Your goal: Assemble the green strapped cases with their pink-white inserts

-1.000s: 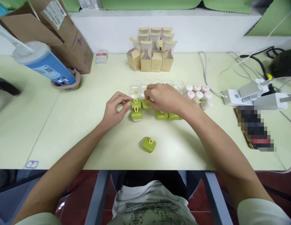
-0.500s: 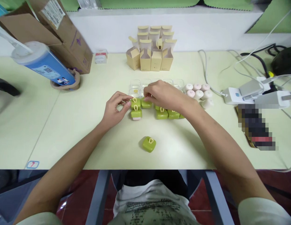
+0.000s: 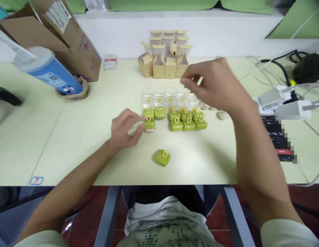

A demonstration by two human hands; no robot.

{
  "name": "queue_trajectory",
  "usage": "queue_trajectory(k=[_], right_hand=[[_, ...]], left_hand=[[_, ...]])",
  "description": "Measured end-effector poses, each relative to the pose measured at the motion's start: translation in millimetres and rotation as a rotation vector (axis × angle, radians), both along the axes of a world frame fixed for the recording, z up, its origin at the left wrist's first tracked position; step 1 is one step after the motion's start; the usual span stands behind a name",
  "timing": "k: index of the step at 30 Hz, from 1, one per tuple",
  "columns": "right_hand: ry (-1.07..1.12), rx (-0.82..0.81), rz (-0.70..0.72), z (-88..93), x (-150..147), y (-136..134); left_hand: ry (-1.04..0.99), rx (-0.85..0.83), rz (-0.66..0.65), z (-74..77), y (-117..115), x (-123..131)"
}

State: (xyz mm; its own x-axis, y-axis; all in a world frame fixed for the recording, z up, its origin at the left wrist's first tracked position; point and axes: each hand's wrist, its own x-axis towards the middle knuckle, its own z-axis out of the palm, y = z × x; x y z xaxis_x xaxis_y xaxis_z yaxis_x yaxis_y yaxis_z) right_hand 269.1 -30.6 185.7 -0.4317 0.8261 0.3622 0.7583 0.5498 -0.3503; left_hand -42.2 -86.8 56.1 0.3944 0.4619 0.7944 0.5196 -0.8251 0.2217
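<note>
My left hand (image 3: 127, 128) is slightly blurred, thumb and forefinger apart, its fingertips beside a short column of glossy green lidded cases (image 3: 149, 124) with cream loops. The front one has a pale piece showing under it. To their right lies another green case (image 3: 160, 112), its loop flat. A block of several green cases (image 3: 189, 125) stands farther right, loops up. One single green case (image 3: 163, 158) lies nearer the table edge. My right hand (image 3: 213, 84) is raised over the clear plastic cups (image 3: 171, 99), thumb and fingers curled together; nothing nameable shows between them.
Small open cardboard boxes (image 3: 164, 67) stand at the back. Several pale pieces, one of them a white piece (image 3: 223, 115), are partly hidden by my right arm. A phone (image 3: 277, 137), power strip and cables lie right. A blue cup (image 3: 55, 73) and a carton (image 3: 79, 51) stand left.
My right hand has moved up and right, away from the flat-looped green case, uncovering the cups and the block of cases. My left hand has drawn back slightly, down and left.
</note>
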Motion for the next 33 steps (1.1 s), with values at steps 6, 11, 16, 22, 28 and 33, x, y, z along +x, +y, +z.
queue_trajectory(k=[6,11,16,22,28,33], right_hand=[[-0.099,0.046,-0.340,-32.6,92,-52],[0.047,0.037,-0.562,-106.7,131,-86],[0.363,-0.149,-0.617,-134.2,138,-73],[0.619,0.080,-0.645,-113.9,132,-92],[0.938,-0.108,-0.192,-87.4,41,-138],[0.936,-0.409,0.031,-89.2,-17,-150]], left_hand=[[0.544,0.050,-0.451,6.7,-46,37],[0.415,-0.242,-0.536,0.7,-46,41],[-0.188,-0.896,-0.624,-3.5,-38,39],[-0.486,-1.199,-0.710,-9.0,-38,43],[-0.501,-1.265,-0.607,-16.1,-39,43],[-0.494,-1.196,-0.559,-16.4,-40,48]])
